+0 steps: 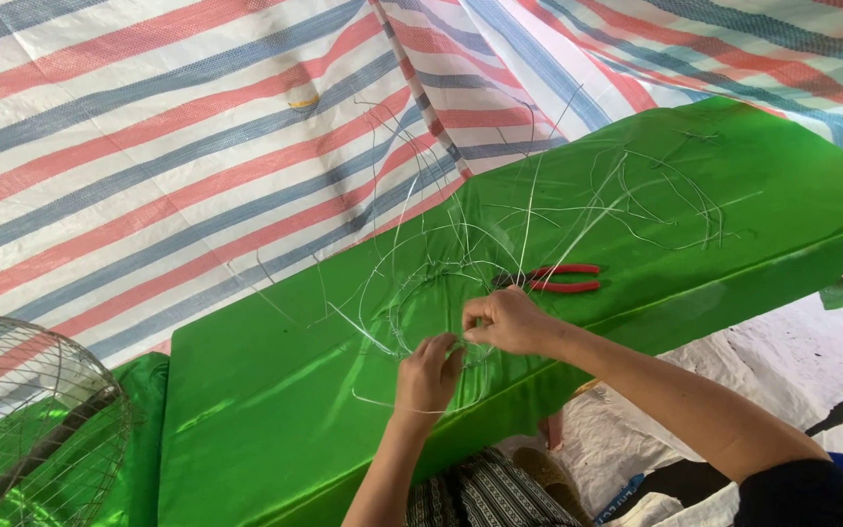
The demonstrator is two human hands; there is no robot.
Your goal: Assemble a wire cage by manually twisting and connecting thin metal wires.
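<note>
On a green table (295,429), the left hand (428,376) and right hand (507,322) pinch thin wire (412,293), apparently twisting a loop joint near red pliers (558,278), which likely needs firm, steady grip next.

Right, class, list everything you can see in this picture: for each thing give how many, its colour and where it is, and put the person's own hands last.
Shiny green cloth-covered table: one, green, centre, running to the right.
Thin silver wire frame with a hoop and loose strands: one tangle, silver, on the green table in front of the hands.
Loose wire pieces: several, silver, further right on the table.
Red-handled pliers: one, red, on the table beyond the right hand.
Striped plastic tarpaulin: red, blue and white, behind the table.
Round wire cage: one, silver-grey, bottom left.
Left hand: pinching wire.
Right hand: pinching wire.
</note>
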